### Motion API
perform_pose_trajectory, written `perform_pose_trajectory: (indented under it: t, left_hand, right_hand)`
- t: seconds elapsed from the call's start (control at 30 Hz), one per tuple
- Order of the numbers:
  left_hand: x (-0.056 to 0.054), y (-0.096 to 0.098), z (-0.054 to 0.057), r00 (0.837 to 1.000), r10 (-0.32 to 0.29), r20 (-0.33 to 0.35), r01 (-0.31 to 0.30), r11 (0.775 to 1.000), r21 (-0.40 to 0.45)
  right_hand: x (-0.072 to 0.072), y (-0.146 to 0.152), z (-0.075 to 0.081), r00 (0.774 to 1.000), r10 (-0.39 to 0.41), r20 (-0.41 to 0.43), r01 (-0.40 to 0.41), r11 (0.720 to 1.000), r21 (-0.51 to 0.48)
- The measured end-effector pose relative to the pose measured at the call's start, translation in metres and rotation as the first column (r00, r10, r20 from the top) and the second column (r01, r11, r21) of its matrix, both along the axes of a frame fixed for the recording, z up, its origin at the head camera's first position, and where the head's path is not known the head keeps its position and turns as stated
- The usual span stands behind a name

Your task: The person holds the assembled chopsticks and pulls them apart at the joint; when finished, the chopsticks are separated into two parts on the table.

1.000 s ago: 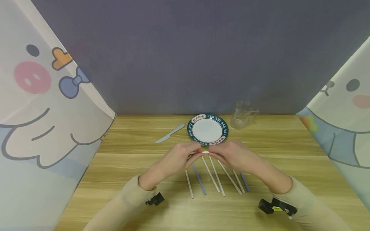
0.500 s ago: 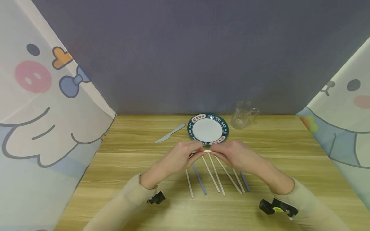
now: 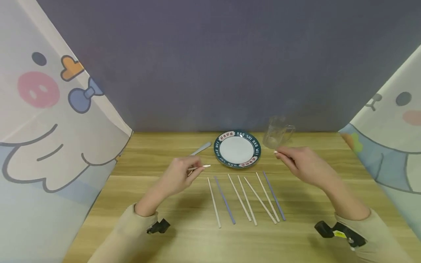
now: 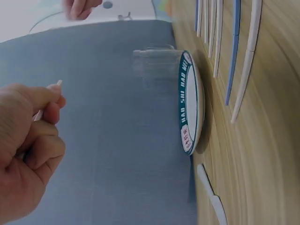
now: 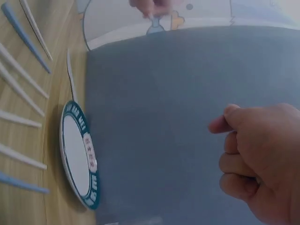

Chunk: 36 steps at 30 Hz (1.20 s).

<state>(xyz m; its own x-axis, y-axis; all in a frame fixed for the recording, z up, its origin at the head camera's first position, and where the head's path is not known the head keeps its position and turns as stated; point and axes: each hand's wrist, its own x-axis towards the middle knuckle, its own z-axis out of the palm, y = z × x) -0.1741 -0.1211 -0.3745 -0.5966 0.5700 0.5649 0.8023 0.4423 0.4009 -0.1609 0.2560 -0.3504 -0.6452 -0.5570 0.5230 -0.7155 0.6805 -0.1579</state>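
Observation:
In the head view my left hand (image 3: 177, 173) is left of the plate, above the table. It pinches a thin white straw-like stick (image 3: 206, 166) between thumb and fingers. The flattened white end sticks out to the right, and the rest runs into the curled hand. My right hand (image 3: 304, 164) is at the front of the clear mug, thumb and forefinger pinched on a small white piece (image 3: 275, 152). Its kind cannot be told. Below and between the hands lie several white sticks (image 3: 214, 204) and two blue sticks (image 3: 226, 202), side by side on the table.
A white plate (image 3: 236, 149) with a green lettered rim stands at the back middle. To its right is a clear handled mug (image 3: 271, 138). A pale knife (image 3: 202, 148) lies left of the plate, partly hidden by the left hand. A grey panel (image 3: 210, 73) closes the back.
Both hands were together before the plate, pinching a white stick. They have moved apart, the left going left with the stick, the right going right and back with a small white piece.

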Motion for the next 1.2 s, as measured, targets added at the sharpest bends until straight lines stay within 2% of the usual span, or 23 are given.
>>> perform_pose_trajectory:
  t: [0.03, 0.1, 0.2, 0.37, 0.53, 0.7, 0.97, 1.07, 1.2]
  left_hand:
    - [-0.001, -0.005, 0.000, 1.000, 0.008, 0.001, -0.008, 1.000, 0.000]
    - [-0.002, -0.010, -0.001, 1.000, -0.014, 0.013, 0.014, 1.000, -0.002]
    - [-0.004, -0.014, -0.008, 0.999, -0.027, 0.022, 0.027, 1.000, 0.000]
    - [-0.004, -0.027, -0.023, 0.997, 0.049, 0.068, -0.049, 0.999, -0.002]
    - [-0.007, -0.041, -0.033, 0.991, 0.105, 0.083, -0.104, 0.994, -0.014]
    - [-0.011, -0.047, -0.040, 0.989, 0.119, 0.088, -0.114, 0.992, -0.055]
    - [-0.019, -0.052, -0.052, 0.970, 0.156, 0.188, -0.122, 0.975, -0.183]
    - [-0.022, -0.053, -0.057, 0.961, 0.169, 0.219, -0.123, 0.970, -0.210]
    - [-0.027, -0.054, -0.064, 0.957, 0.181, 0.226, -0.123, 0.961, -0.248]
  right_hand:
    - [0.000, 0.007, 0.001, 1.000, -0.013, -0.001, 0.013, 1.000, 0.008]
    - [0.000, 0.015, 0.000, 0.999, 0.008, 0.034, -0.009, 1.000, 0.022]
    - [0.000, 0.021, -0.007, 0.995, 0.021, 0.094, -0.024, 0.999, 0.027]
    - [0.005, 0.033, -0.020, 0.978, 0.004, 0.210, 0.000, 1.000, -0.019]
    - [0.005, 0.050, -0.034, 0.967, 0.027, 0.253, -0.018, 0.999, -0.038]
    - [0.003, 0.063, -0.047, 0.967, 0.018, 0.254, -0.013, 1.000, -0.019]
    - [-0.004, 0.080, -0.069, 0.989, -0.061, 0.133, 0.055, 0.997, 0.045]
    - [-0.007, 0.085, -0.077, 0.990, -0.067, 0.122, 0.063, 0.997, 0.044]
    - [-0.010, 0.091, -0.086, 0.987, -0.082, 0.136, 0.077, 0.996, 0.040]
